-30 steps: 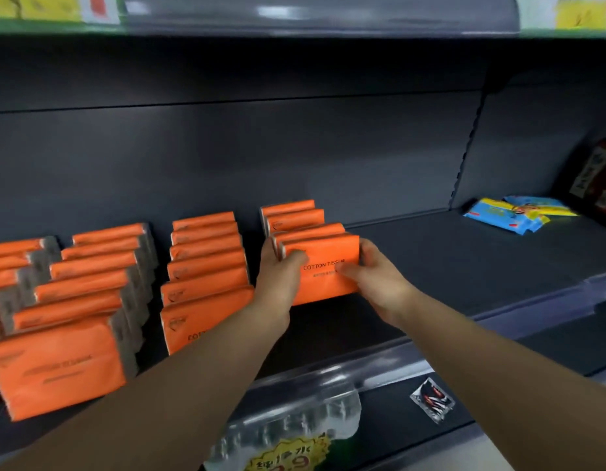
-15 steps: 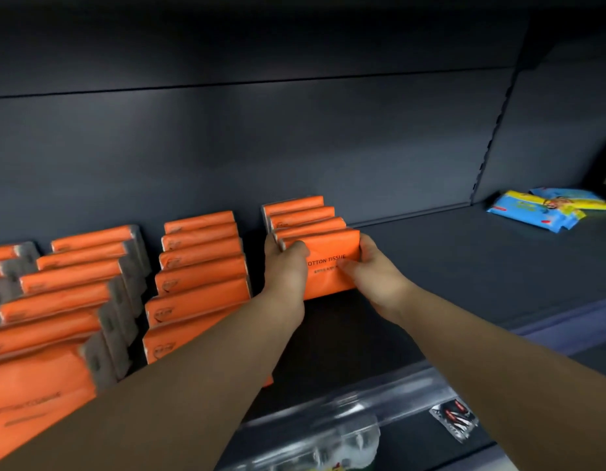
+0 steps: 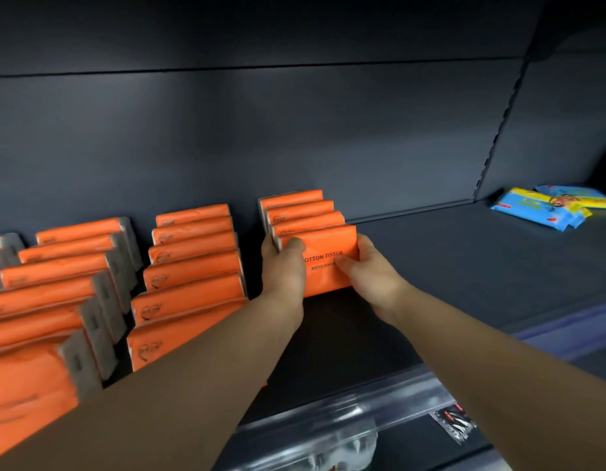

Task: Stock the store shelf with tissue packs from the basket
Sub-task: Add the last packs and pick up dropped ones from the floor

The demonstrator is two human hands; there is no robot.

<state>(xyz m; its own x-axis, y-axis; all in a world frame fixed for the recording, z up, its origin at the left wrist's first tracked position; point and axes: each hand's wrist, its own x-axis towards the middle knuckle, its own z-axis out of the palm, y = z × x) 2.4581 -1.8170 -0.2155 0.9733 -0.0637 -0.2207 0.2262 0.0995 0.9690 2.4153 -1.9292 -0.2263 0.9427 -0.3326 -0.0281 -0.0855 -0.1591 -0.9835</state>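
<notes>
**Fig.** Head view, shelf stocking. The front pack (image 3: 323,266), orange and marked "COTTON TISSUE", stands upright on the shelf (image 3: 464,266) at the front of the short row (image 3: 296,207), touching the pack behind it. It is set on edge w/ face outward, prob. so the label reads from the aisle & the row matches the middle row (image 3: 193,253) and left rows (image 3: 57,266), which are filed the same way. The short row shows approx. four packs vs. more in its neighbours, w/ bare shelf in front, so it is judged only part filled. Basket not in view.

Left hand (image 3: 283,266): forearm reaches in from lower left, thumb across the pack's front face, fingers (image 3: 268,244) curled round its left edge. Right hand (image 3: 371,278): forearm from lower right, thumb on the face below the lettering, fingers curled over the right edge. Both hands thus hold the pack, one per side, prob. to square it & press it back w/o tipping the soft wrap.

Blue packs (image 3: 549,209) lie flat, well apart at far right. A clear price rail (image 3: 362,413) runs along the shelf front.
</notes>
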